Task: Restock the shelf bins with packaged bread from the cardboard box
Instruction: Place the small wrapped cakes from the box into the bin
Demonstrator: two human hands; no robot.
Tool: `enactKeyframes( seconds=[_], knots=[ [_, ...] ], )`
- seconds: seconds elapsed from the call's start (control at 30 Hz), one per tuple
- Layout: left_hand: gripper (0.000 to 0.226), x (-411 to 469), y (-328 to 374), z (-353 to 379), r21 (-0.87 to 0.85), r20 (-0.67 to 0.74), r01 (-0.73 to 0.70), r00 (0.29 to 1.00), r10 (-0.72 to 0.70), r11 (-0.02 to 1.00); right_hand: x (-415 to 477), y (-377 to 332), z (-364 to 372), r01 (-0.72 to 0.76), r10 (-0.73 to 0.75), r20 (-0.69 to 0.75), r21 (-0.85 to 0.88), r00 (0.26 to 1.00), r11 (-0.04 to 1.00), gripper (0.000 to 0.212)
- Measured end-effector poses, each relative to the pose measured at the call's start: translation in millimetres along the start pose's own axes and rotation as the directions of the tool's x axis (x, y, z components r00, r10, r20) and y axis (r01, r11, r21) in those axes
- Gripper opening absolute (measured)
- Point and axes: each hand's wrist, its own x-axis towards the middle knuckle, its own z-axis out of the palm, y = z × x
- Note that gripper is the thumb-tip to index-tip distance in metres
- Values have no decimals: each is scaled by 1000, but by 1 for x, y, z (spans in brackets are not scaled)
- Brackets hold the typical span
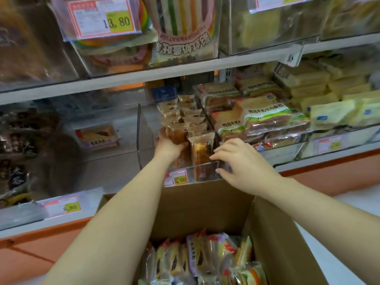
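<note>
A clear plastic shelf bin [207, 171] on the middle shelf holds rows of small brown bread packets [185, 116]. My left hand [167, 144] is inside the bin and grips a brown bread packet [177, 135] at the front of the left row. My right hand [238, 161] holds the bin's front right corner, fingers over the rim and thumb below. Beside it stands another bread packet [200, 153], upright. The cardboard box [205, 204] sits below my arms with several packaged breads [205, 258] inside.
To the left, a bin [115, 161] holds one packet [97, 135]. Right of the held bin lie green-labelled toast loaves [263, 118] and yellow packets [337, 112]. Upper-shelf bins [144, 64] overhang. Price tags [176, 178] hang on the bin fronts.
</note>
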Motion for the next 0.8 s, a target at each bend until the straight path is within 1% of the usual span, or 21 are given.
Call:
enactKeyframes(
  seconds=[0.07, 0.17, 0.23, 0.3, 0.37, 0.47, 0.53, 0.6, 0.7, 0.8],
  knots=[
    [80, -10, 1, -5, 15, 1, -54, 999, 54, 998, -3, -2, 1, 19, -18, -31, 24, 999, 1000, 33],
    [76, -35, 2, -18, 31, -55, -165, 985, 166, 986, -7, -10, 3, 55, -51, -50, 89, 997, 995, 27],
    [67, -59, -1, -29, 63, -114, -262, 957, 267, 963, -8, -20, 6, 69, -68, -15, 130, 998, 989, 26],
    [56, -83, -14, -43, 100, -155, -362, 915, 374, 927, -8, -32, 12, 79, -87, 45, 168, 995, 983, 28],
    [43, -105, -40, -58, 156, -166, -405, 888, 428, 901, -8, -44, 25, 93, -118, 122, 194, 986, 977, 30],
    [27, -135, -91, -80, 274, -177, -380, 883, 434, 884, -9, -62, 57, 102, -160, 244, 232, 957, 967, 30],
    [24, -150, -123, -90, 356, -183, -323, 896, 405, 877, -12, -73, 85, 105, -186, 345, 239, 920, 965, 31],
    [24, -160, -147, -96, 416, -183, -264, 913, 364, 870, -18, -84, 113, 90, -195, 460, 240, 866, 967, 30],
    [27, -164, -161, -99, 393, -200, -224, 926, 321, 892, -29, -97, 154, 30, -185, 598, 259, 780, 965, 23],
    [28, -162, -160, -98, 376, -212, -210, 929, 305, 902, -41, -108, 191, -39, -186, 693, 295, 697, 955, 26]
  ],
)
